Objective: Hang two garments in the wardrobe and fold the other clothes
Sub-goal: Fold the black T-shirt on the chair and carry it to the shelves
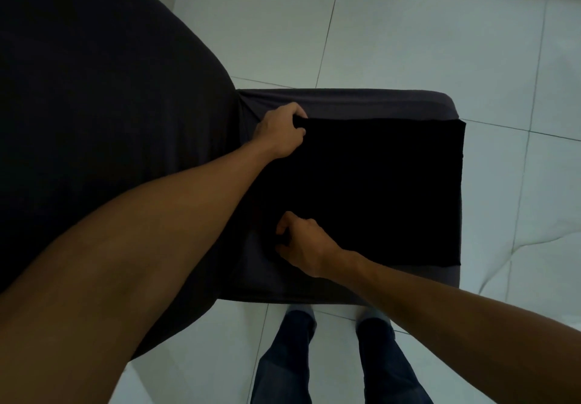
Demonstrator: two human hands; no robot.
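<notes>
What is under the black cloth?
The black cloth lies on a grey covered seat, which shows around its edges. Both hands, left and right, grip its near-side corners. Anything between cloth and seat is covered.

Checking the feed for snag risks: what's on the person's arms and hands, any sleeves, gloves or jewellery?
Both forearms are bare, with no sleeve in view. The left hand and right hand wear no gloves; no watch, ring or bracelet shows. Lower down, dark blue trousers are worn.

A grey covered seat (345, 101) stands on pale floor tiles (408, 42) — a black folded garment (361, 189) lies flat on it.
</notes>
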